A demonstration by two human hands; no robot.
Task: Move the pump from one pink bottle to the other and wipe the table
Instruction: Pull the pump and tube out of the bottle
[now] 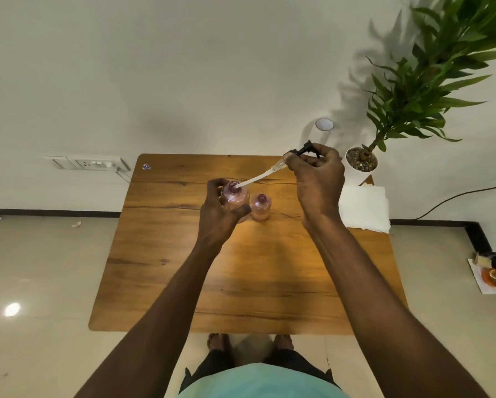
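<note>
- Pump (304,152) in my right hand (317,179), grip clenched on the black head; tube tip at the mouth of the left pink bottle (234,196).
- Looks light; the dip tube (258,178) seems thin and bendy, so hold by the rigid head, not the tube.
- Left hand (216,216) grip wraps that bottle, steadying it.
- Second pink bottle (260,206) open, just beside it on the bench (241,282).
- White cloth (364,208) at the bench's right edge, untouched.

Head camera, looking steeply down, wooden table (241,282) close below (wide-angle)
</note>
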